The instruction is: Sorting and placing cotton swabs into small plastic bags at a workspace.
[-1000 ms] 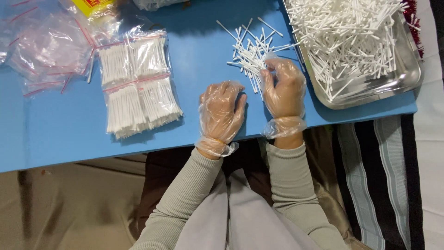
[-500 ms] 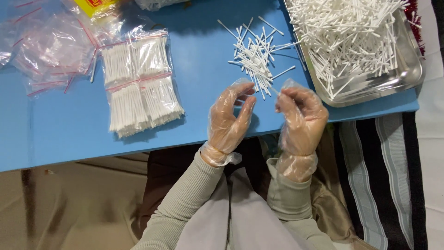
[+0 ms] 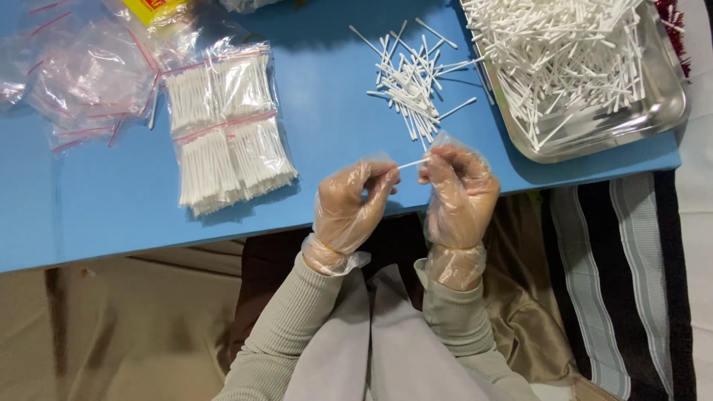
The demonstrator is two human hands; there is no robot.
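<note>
Blue covers the whole desk [image 3: 334, 148] that I look down on, and its near edge runs just above my lap. Both of my hands wear thin clear gloves and sit at that edge, close together.

My left hand [image 3: 353, 204] has its fingers curled in, and its fingertips pinch one end of a thin white swab stick [image 3: 412, 162]. My right hand [image 3: 460, 189] is curled too, and it pinches the other end of the same stick. So the stick lies level between my two hands, just over the front edge of the desk, with only its short middle part showing.

Just behind my hands lies a small loose pile of swabs [image 3: 408, 78] on the blue top, pointing every which way. To the right of that pile sits a shiny metal tray [image 3: 661, 104], heaped with many more white swabs. One corner of the tray reaches near the right end of the desk.

To the left of my hands lie clear bags packed full of swabs [image 3: 223, 122], side by side, each with a red strip along the top. Farther left, at the back corner, sits a heap of empty clear bags [image 3: 82, 74], all crumpled. A yellow packet [image 3: 152, 9] peeks in at the top edge.

Under the desk I see my grey sleeves and a brown cloth [image 3: 535, 297].
</note>
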